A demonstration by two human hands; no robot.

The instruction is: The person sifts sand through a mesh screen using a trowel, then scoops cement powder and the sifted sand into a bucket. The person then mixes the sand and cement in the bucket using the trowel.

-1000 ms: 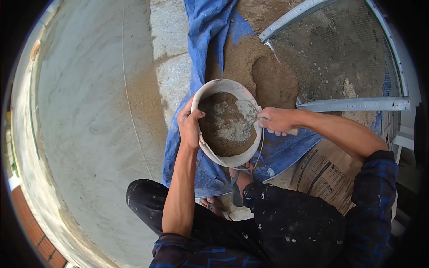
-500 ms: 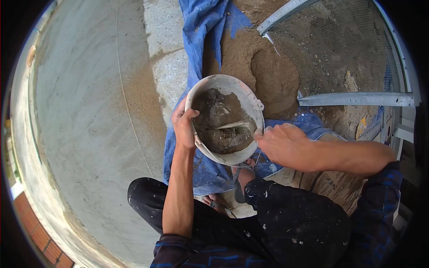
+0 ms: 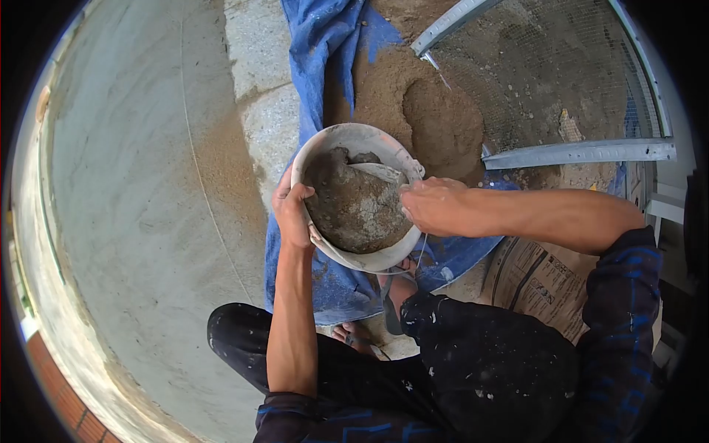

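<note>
A round whitish bucket (image 3: 357,260) stands in front of my knees, partly filled with a grey-brown sandy mix (image 3: 354,203). My left hand (image 3: 292,210) grips its left rim, thumb over the edge and fingers round the outside. At the right rim my right hand (image 3: 436,207) is closed round the handle of a trowel, which the fist hides. The trowel's pale blade (image 3: 378,172) lies partly sunk in the mix near the far side of the bucket. A thin wire bail hangs below the right rim.
A blue tarp (image 3: 310,44) lies under and behind the bucket, with a sand heap (image 3: 443,125) on it. A metal-framed mesh screen (image 3: 576,151) rests at the upper right. Smooth grey concrete (image 3: 133,184) spreads leftward. A printed paper sack (image 3: 543,284) lies by my right knee.
My right hand has moved slightly up and left, and the blade has swept to the far side of the bucket, turning the mix over. My left hand keeps its hold on the rim.
</note>
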